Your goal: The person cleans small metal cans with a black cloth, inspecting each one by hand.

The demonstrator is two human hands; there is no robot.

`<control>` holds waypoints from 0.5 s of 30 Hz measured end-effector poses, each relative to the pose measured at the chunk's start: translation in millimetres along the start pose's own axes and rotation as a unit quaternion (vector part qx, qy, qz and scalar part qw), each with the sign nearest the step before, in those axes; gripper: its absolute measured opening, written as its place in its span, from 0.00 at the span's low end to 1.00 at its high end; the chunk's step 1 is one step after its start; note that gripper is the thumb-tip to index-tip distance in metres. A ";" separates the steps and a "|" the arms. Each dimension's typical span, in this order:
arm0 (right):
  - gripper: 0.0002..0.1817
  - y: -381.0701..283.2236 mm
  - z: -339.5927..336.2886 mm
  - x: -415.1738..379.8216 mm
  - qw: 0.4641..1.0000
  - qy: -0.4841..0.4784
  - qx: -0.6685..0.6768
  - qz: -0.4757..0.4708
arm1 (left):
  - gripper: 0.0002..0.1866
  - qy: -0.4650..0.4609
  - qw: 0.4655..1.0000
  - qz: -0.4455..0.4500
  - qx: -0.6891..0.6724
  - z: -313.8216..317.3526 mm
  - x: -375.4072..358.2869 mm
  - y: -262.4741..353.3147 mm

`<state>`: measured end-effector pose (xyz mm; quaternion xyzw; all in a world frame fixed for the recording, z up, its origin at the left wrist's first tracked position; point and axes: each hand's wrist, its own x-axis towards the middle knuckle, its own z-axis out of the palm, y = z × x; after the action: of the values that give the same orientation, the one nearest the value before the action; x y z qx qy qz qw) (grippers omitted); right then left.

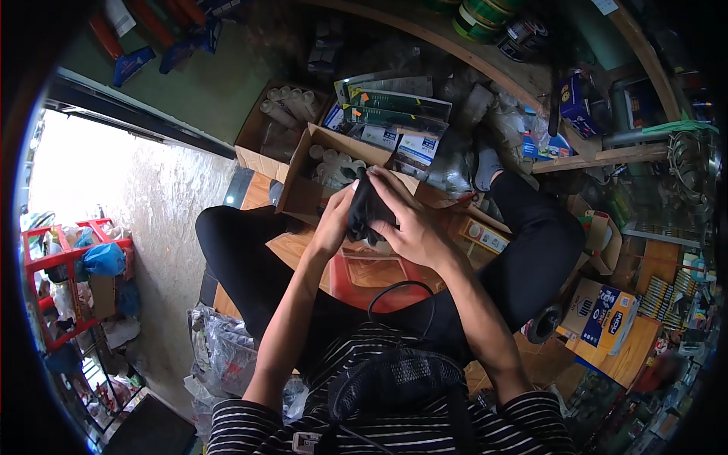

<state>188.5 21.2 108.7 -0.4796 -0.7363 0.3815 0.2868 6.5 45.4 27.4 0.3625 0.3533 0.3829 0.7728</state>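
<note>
Between both hands, in front of the open box, is a soft black cloth-like item (367, 209), bunched up; its exact kind does not show. My left hand (334, 218) grips its left side, with the fingers partly hidden behind it. Across its right side lies my right hand (413, 226), fingers together along the top and thumb pressed to the lower part. Just beyond the hands stands an open cardboard box (303, 178) with clear cylindrical containers (327, 163) in it. Below the hands, between my legs, is a red plastic stool (364, 282).
A second cardboard box (254, 129) of clear tubes stands behind. Packaged goods (394, 110) are piled at the back. A yellow-white box (484, 233) lies by my right leg. At right are a blue-orange carton (603, 315) and a glass case (667, 220); a red rack (72, 265) stands outside left.
</note>
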 end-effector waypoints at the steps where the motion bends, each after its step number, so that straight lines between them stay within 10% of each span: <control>1: 0.38 0.9 0.1 -0.8 1.000 -0.001 0.000 0.001 | 0.24 -0.003 1.000 0.002 0.007 -1.2 -0.3 2.4; 15: 0.28 -2.4 -0.5 -1.8 0.997 0.038 0.066 0.020 | 0.29 -0.038 0.986 -0.066 -0.146 2.9 -8.2 5.7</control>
<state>188.4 19.1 111.0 -0.4887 -0.6880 0.4164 0.3382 3.2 40.1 35.7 0.2356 0.2871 0.3650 0.8537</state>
